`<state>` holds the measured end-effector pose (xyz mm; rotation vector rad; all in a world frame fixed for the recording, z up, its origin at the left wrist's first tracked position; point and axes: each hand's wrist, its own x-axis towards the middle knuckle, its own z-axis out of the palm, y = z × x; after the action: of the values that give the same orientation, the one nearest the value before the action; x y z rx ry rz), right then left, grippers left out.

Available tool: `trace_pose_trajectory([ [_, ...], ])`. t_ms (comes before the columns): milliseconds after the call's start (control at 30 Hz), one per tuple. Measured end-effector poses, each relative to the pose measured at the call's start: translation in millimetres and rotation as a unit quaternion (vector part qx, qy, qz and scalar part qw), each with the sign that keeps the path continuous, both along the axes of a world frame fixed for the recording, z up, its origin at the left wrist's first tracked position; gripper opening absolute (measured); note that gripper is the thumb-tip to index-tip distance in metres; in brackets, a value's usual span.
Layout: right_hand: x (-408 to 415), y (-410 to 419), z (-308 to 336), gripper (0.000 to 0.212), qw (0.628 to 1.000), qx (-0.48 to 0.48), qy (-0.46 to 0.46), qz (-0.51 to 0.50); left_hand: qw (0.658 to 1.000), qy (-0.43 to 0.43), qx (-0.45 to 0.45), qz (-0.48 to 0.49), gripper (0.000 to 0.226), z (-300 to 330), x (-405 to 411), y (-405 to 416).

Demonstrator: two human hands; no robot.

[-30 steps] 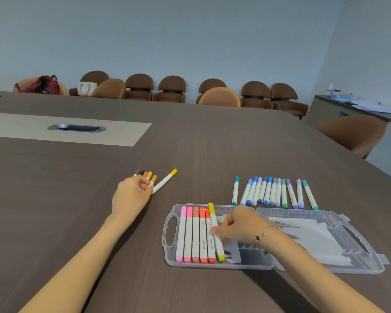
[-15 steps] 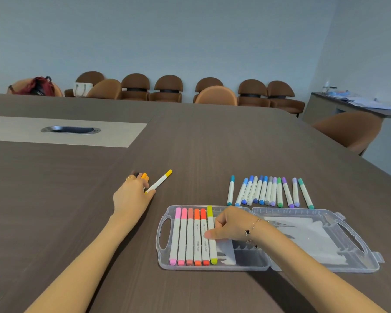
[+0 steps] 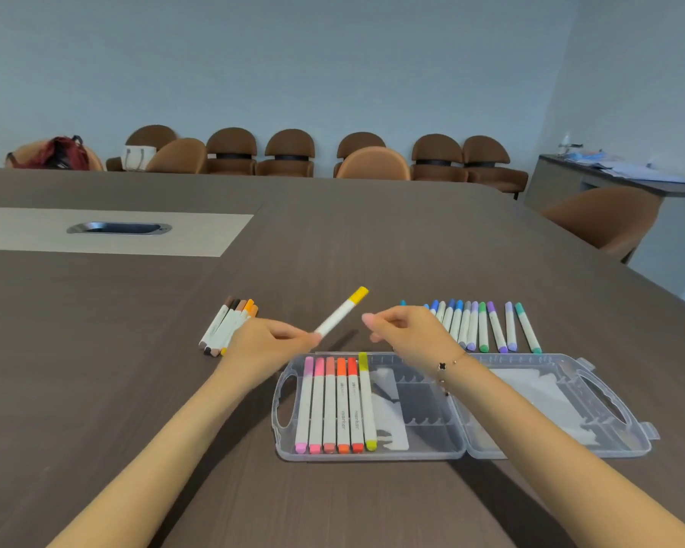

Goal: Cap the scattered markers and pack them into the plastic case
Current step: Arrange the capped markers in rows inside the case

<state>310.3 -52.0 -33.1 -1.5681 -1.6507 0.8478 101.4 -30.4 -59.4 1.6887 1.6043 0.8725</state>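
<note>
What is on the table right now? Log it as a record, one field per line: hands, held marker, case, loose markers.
left hand: pinches the yellow-capped marker by its lower end, raised off the table
right hand: holds nothing, fingers loosely curled, beside that marker
plastic case: lies open and flat
packed markers: six, in the case's left half, pink through yellow-green
brown-orange group: loose, left of the case
blue-green row: loose, behind the case

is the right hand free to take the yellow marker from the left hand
Probably yes. The right hand holds nothing and hovers just right of the yellow marker, which the left hand holds by its lower end, leaving the capped end free, with nothing between them.
</note>
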Motion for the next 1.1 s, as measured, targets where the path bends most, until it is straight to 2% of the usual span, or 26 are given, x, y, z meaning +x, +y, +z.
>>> trace_pose_trajectory([
  [67, -7, 0, 5, 0.031, 0.998, -0.017, 0.060, 0.003, 0.999, 0.006, 0.008, -0.034, 0.007, 4, 9, -13],
  [200, -14, -2, -1, 0.037, 0.996, -0.051, 0.078, -0.016, 0.997, -0.003, 0.008, -0.075, 0.006, 4, 18, -21],
  [333, -7, -1, -2, 0.038, 0.989, -0.071, 0.120, -0.042, 0.990, 0.023, 0.031, -0.136, 0.013, -5, 19, -21],
  [400, 1, 1, -1, 0.041, 0.990, -0.068, 0.108, -0.056, 0.983, 0.083, 0.090, -0.138, 0.020, -10, 18, -18],
  [467, 9, 2, -1, 0.041, 0.989, -0.083, 0.107, -0.060, 0.958, 0.162, 0.154, -0.181, 0.027, -17, 17, -16],
  [567, 22, 1, -2, 0.039, 0.986, -0.104, 0.111, -0.072, 0.926, 0.217, 0.116, -0.286, 0.052, -27, 23, -20],
  [633, 28, 0, -4, 0.037, 0.986, -0.110, 0.099, -0.076, 0.914, 0.253, 0.108, -0.298, 0.068, -31, 26, -22],
  [700, 32, -2, -6, 0.036, 0.987, -0.123, 0.078, -0.070, 0.904, 0.282, 0.141, -0.290, 0.076, -31, 27, -23],
  [867, 31, -7, -9, 0.041, 0.984, -0.172, -0.033, 0.014, 0.882, 0.341, 0.142, -0.294, 0.078, -24, 29, -19],
  [1000, 30, -8, -7, 0.040, 0.970, -0.219, -0.082, 0.065, 0.891, 0.322, 0.129, -0.293, 0.075, -23, 29, -22],
  [1100, 35, -9, -6, 0.040, 0.967, -0.230, -0.087, 0.072, 0.903, 0.275, 0.105, -0.311, 0.074, -23, 23, -23],
])
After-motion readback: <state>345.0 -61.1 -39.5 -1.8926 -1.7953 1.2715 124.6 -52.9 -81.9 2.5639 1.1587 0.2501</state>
